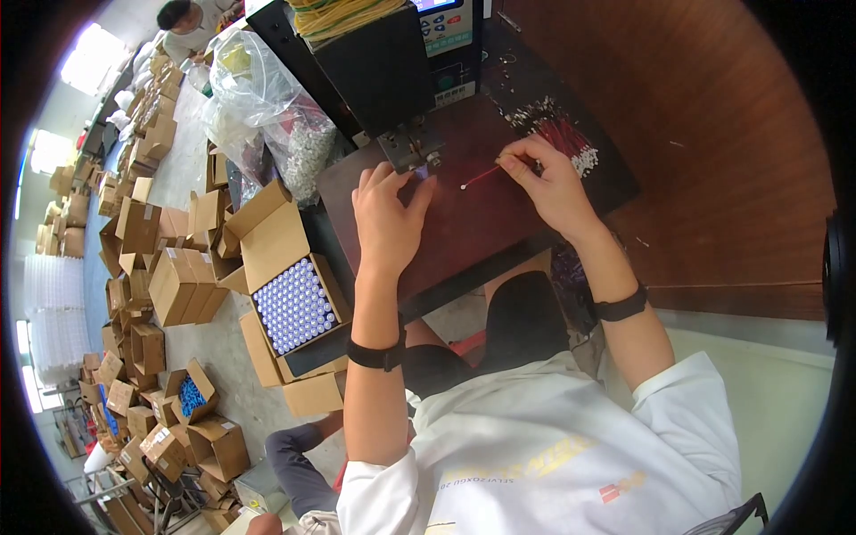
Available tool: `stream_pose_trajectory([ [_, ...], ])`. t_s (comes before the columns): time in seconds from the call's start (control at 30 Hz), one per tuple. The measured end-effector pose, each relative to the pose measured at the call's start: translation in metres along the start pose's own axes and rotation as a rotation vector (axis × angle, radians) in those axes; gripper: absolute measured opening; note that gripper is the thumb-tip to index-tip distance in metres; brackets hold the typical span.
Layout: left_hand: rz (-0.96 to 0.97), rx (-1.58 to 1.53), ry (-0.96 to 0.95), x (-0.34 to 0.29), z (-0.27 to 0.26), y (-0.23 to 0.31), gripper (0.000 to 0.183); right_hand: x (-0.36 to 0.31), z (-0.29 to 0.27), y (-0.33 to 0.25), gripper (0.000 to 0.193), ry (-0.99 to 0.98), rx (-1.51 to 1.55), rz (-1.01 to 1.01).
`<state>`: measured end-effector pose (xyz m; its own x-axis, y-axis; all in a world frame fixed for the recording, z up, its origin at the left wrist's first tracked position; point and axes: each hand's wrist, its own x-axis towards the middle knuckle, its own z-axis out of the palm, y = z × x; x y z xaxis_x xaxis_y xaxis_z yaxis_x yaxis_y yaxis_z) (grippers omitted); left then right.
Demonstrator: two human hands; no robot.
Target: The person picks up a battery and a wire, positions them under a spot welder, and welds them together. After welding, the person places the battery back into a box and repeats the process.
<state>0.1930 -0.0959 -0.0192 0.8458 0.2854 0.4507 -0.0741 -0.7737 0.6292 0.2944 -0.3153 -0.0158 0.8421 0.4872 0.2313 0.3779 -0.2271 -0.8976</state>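
Observation:
My left hand (390,218) is under the head of a black bench machine (379,76), which looks like a spot welder. Its thumb and fingers close around a small purple battery cell (423,171), mostly hidden, just below the metal tips (419,156). To the right, my right hand (553,183) pinches a thin red wire (482,177) near one end. The wire's other end, with a small white tip, points left toward the machine over the dark red work board (473,223).
A pile of red wires with white connectors (566,138) lies at the board's right. An open carton (299,308) of upright purple cells stands left of my left forearm. Plastic bags (299,143) sit beside the machine. Many cartons cover the floor; another person (185,31) is far left.

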Motion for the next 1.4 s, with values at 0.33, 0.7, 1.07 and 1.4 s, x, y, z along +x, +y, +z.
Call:
stream_pose_trajectory([
  [0.33,-0.005,-0.001,0.0,-0.001,0.001,-0.002,0.02,-0.001,0.002,-0.001,0.014,0.015,-0.02,-0.001],
  [0.7,0.01,0.006,0.001,0.0,-0.004,0.003,0.019,-0.002,0.0,-0.003,0.015,0.014,-0.021,-0.013],
  [1.07,-0.096,-0.012,0.075,-0.006,-0.006,0.005,0.028,-0.007,-0.004,-0.007,0.012,-0.001,0.222,0.115],
  [1.4,-0.168,-0.197,0.072,-0.007,-0.002,0.001,0.026,-0.006,0.0,-0.032,0.018,-0.018,0.539,0.191],
])
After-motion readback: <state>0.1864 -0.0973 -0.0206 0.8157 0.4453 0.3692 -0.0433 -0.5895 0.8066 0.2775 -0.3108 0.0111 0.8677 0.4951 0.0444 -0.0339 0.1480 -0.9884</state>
